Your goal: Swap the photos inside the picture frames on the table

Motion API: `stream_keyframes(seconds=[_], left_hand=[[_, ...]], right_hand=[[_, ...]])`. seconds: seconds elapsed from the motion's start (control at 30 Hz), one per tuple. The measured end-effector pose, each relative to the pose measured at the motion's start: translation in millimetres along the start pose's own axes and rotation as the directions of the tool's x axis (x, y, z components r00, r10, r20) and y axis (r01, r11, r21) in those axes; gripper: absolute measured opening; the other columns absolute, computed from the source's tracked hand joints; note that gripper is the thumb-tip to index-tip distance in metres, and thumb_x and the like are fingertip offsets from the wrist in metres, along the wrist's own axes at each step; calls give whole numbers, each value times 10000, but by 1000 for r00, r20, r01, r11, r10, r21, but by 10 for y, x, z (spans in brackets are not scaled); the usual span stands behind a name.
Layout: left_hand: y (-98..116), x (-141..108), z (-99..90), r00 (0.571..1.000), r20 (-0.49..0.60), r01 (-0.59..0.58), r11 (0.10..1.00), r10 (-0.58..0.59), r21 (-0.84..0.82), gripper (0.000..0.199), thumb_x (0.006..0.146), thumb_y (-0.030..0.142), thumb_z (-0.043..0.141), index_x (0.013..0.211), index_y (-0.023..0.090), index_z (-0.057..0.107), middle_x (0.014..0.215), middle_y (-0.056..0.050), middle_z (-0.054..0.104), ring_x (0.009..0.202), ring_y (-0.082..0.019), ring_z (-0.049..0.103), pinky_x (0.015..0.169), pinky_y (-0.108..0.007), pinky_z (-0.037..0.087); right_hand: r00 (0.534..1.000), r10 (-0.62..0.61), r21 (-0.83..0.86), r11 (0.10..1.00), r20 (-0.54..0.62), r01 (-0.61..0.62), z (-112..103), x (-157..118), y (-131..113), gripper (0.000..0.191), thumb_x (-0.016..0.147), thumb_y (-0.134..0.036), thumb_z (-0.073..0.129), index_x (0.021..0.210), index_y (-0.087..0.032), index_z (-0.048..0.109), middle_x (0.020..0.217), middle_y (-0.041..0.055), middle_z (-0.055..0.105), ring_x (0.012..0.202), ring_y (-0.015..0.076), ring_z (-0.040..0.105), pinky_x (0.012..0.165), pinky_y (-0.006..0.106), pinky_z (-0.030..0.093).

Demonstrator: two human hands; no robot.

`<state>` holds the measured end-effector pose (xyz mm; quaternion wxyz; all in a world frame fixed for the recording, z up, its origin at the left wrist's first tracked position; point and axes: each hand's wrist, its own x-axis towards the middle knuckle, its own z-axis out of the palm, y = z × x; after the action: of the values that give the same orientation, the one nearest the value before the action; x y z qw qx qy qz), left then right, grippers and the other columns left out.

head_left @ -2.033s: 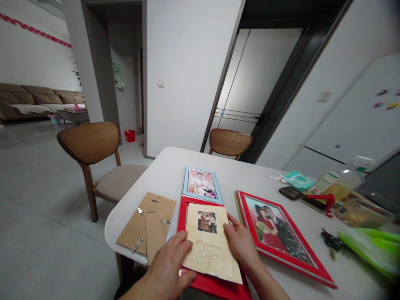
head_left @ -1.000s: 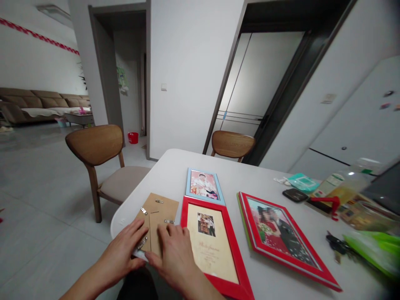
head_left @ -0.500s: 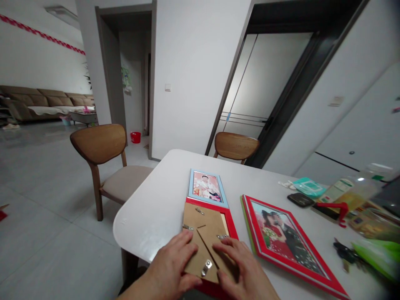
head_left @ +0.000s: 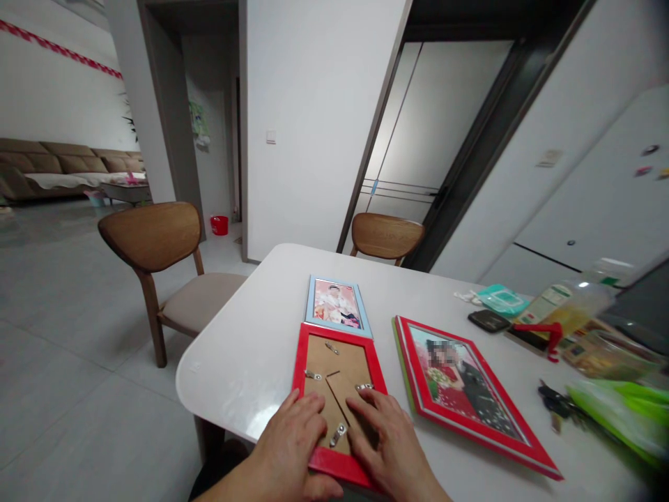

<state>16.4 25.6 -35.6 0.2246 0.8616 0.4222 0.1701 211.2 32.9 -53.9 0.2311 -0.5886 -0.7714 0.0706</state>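
A red photo frame [head_left: 302, 348] lies face down on the table, with a brown backing board [head_left: 345, 355] sitting inside its rim. Metal clips [head_left: 338, 435] are fixed on the board near its edges, and a thin slanting strip crosses its middle. My left hand [head_left: 293, 439] is closed over the frame's lower left side, fingers on the board's edge and thumb by the bottom rim. On the lower right, my right hand [head_left: 389, 436] spreads its fingers on the board and covers part of the red rim. A light-blue photo frame [head_left: 309, 300] lies face up just beyond.
To the right rests a larger red photo frame [head_left: 470, 425], face up on something green. Farther right are a black wallet-like item [head_left: 488, 321], a wipes pack [head_left: 502, 300], a bottle [head_left: 569, 307], keys [head_left: 554, 404] and a green bag [head_left: 621, 418]. Chairs [head_left: 151, 237] stand around the table [head_left: 235, 376].
The backing board, earlier overlapping the red frame's left and top rim, now lies within the rim. My hands have stayed on its lower part. The view has shifted slightly.
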Motion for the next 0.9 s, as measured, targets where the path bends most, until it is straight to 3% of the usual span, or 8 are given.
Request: stream_keyframes(seconds=[0.17,0.37,0.57,0.77,0.9], left_hand=[[-23,-13,19,1000,12,-11,1000,11,12,406,560,361,721,871,168,546,1255,-113,402,1169,-227,335,1003,-411,183],[9,2,-1,1000,8,6,1000,-6,7,401,569,358,714,876,158,549,1238,-119,423,1156,-228,353,1008,-407,183],[43,-7,-39,999,51,16,1000,-16,-11,462,584,330,709,962,129,535,1236,-125,423,1155,-236,354,1019,-386,174],[18,-61,-13,1000,21,-2,1000,2,-31,451,595,328,701,969,141,531,1232,-113,431,1151,-219,361,1016,-380,180],[-15,-73,10,1000,28,-12,999,12,-33,395,595,325,699,911,145,545,1232,-111,431,1147,-220,365,1011,-379,190]], right_hand=[[997,30,-98,994,-72,-37,-111,127,94,276,780,-248,392,939,-167,602,1003,112,519,928,224,464,819,365,379],[998,58,-187,981,27,-52,-157,232,121,265,767,-157,366,867,-139,610,924,104,523,869,216,451,791,331,379],[996,30,-161,987,87,-15,-199,170,127,245,740,-109,365,804,-123,602,912,105,517,882,207,444,799,315,374],[998,4,-173,985,64,7,-204,134,152,228,750,-123,370,744,-136,597,884,99,534,856,200,465,771,311,385],[998,-60,-147,988,-31,55,-126,206,1,220,760,-162,416,878,-154,602,915,94,549,856,206,478,769,338,383]])
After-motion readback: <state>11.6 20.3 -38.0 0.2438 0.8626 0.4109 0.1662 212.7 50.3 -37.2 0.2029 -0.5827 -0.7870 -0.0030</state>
